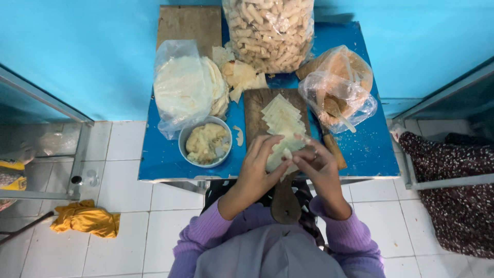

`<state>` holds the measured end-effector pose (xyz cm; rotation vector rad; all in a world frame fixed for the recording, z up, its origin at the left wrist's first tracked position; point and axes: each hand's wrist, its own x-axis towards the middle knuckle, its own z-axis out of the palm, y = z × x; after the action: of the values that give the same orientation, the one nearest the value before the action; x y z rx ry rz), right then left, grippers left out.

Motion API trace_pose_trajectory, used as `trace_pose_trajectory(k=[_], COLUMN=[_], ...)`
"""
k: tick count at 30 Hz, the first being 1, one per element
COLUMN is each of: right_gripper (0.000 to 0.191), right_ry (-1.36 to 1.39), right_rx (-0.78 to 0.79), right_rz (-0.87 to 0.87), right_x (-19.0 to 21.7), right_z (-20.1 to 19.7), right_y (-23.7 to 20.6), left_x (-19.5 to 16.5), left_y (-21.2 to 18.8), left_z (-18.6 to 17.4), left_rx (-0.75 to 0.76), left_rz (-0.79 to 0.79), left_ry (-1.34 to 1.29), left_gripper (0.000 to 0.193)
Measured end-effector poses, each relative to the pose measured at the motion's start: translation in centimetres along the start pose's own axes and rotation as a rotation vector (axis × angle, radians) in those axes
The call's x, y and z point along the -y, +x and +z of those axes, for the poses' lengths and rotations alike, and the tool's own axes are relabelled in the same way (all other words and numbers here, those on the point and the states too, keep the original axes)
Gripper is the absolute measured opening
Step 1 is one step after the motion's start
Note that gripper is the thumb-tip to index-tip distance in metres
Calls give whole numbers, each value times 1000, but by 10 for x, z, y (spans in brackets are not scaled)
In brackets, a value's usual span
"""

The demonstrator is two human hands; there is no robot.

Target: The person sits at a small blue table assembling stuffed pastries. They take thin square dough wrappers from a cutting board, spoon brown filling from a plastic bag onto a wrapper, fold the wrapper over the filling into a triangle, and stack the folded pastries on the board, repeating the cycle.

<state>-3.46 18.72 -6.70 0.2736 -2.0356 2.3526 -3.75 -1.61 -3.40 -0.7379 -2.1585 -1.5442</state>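
My left hand (260,164) and my right hand (318,166) meet over the near end of a wooden cutting board (254,105) on a small blue table (159,154). Both pinch a pale dough wrapper (284,154) between their fingers. A row of overlapping cut wrappers (280,116) lies along the board beyond the hands. The board's handle (286,203) hangs over the table's near edge. A metal bowl (205,142) of yellowish filling stands just left of the board.
A bag of round white wrappers (181,87) lies at the left, a big bag of rolled snacks (270,31) at the back, a bag with a spoon (337,87) at the right. A yellow cloth (86,219) lies on the tiled floor.
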Motion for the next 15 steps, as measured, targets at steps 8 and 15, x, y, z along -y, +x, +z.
trace_pose_trajectory(k=[8,15], right_gripper=[66,79], right_ry=[-344,-998], right_rx=[223,612], right_rz=[30,-5], right_x=[41,139], right_z=[3,-32], right_y=[32,159], left_x=[7,11], left_y=[-6,-22], left_z=[-9,-14], left_rx=[-37,-16], left_rz=[53,-75], left_ry=[35,29], left_gripper=[50,46])
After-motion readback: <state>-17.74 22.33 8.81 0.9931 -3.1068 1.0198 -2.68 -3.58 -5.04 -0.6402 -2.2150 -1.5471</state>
